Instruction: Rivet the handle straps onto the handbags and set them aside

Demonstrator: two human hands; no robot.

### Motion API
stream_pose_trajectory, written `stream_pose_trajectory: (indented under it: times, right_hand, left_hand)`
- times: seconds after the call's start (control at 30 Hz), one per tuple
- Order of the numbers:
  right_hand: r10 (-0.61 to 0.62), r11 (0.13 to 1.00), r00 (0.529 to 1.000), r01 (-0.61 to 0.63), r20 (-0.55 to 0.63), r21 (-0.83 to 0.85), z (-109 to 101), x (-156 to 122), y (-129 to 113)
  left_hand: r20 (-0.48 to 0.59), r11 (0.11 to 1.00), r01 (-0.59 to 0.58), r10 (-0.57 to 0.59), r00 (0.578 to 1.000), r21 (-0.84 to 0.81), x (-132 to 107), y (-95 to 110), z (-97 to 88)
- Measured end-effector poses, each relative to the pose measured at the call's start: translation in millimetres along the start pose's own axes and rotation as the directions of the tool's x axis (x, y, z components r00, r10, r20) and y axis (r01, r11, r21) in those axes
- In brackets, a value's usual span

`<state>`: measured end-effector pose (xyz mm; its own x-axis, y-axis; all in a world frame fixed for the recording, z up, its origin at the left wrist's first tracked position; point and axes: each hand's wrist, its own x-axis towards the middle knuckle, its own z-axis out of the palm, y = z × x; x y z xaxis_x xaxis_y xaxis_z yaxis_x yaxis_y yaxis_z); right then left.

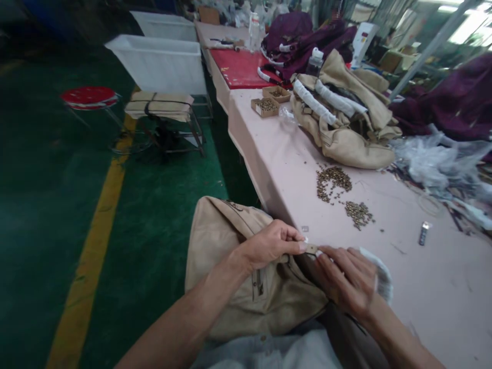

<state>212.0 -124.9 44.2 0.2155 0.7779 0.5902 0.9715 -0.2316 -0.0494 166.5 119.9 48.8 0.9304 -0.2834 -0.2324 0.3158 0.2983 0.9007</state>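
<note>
A tan bag [230,266] lies on my lap against the edge of the pink table [423,297]. My left hand [271,245] pinches a small tan strap tab [311,249] of the bag at the table edge. My right hand [346,279] is closed on the same strap from the other side, its fingertips meeting the left ones. A white wrapped handle [380,277] shows behind my right hand. Two small heaps of brass rivets [333,180] lie on the table just beyond my hands.
A pile of tan bags [346,118] and two small boxes of hardware [269,102] sit farther along the table, with purple bags [303,36] behind. A lighter [423,233] lies right. On the green floor to the left stand a red stool [89,97] and white tubs [161,61].
</note>
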Motion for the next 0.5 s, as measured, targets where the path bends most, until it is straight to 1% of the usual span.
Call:
stream_pose_trajectory:
  times: [0.07, 0.1, 0.13, 0.17, 0.23, 0.27, 0.3, 0.33, 0.37, 0.4, 0.43, 0.47, 0.5]
  right_hand:
    - [0.016, 1.0, 0.999, -0.016, -0.052, 0.005, 3, -4, -4]
    - [0.035, 0.999, 0.997, -0.034, -0.066, 0.013, 4, -5, -6]
    - [0.064, 0.998, 0.996, -0.062, -0.061, 0.027, 4, -6, -7]
    - [0.106, 0.993, 0.994, -0.104, -0.029, 0.057, 3, -5, -6]
    - [0.196, 0.954, 0.974, -0.217, 0.115, 0.207, -3, -5, 3]
    - [0.237, 0.906, 0.95, -0.291, 0.202, 0.306, -7, -7, 13]
    - [0.291, 0.84, 0.918, -0.38, 0.269, 0.387, -11, -11, 25]
    - [0.381, 0.765, 0.873, -0.482, 0.303, 0.427, -15, -17, 40]
    - [0.495, 0.691, 0.813, -0.583, 0.307, 0.427, -19, -25, 57]
    - [0.635, 0.624, 0.727, -0.681, 0.26, 0.383, -21, -34, 75]
    - [0.756, 0.553, 0.623, -0.773, 0.202, 0.311, -21, -44, 93]
    - [0.814, 0.508, 0.555, -0.822, 0.17, 0.257, -21, -54, 109]
    - [0.846, 0.477, 0.511, -0.853, 0.152, 0.213, -18, -63, 124]
  left_hand:
    - [0.056, 0.999, 0.018, -0.016, 0.998, -0.027, 2, 0, 3.3]
    - [0.061, 0.999, 0.023, -0.021, 0.998, -0.024, 3, -2, 4.6]
    - [0.038, 1.0, 0.025, -0.025, 0.999, -0.001, 5, -6, 5.8]
    - [-0.009, 0.999, 0.027, -0.026, 1.0, 0.046, 6, -11, 6.8]
    - [-0.151, 0.98, 0.042, -0.012, 0.988, 0.194, 8, -23, 8.3]
    - [-0.222, 0.961, 0.056, 0.006, 0.975, 0.272, 9, -28, 8.9]
    - [-0.274, 0.939, 0.07, 0.027, 0.961, 0.336, 10, -33, 9.4]
    - [-0.302, 0.923, 0.078, 0.043, 0.952, 0.378, 11, -37, 9.8]
    - [-0.302, 0.914, 0.079, 0.049, 0.952, 0.398, 12, -39, 10.2]
    - [-0.286, 0.913, 0.069, 0.054, 0.957, 0.402, 13, -40, 10.6]
    - [-0.261, 0.914, 0.053, 0.059, 0.963, 0.403, 13, -40, 10.9]
    - [-0.236, 0.912, 0.034, 0.07, 0.969, 0.408, 14, -40, 11.2]
    - [-0.22, 0.906, 0.014, 0.088, 0.971, 0.424, 15, -39, 11.3]
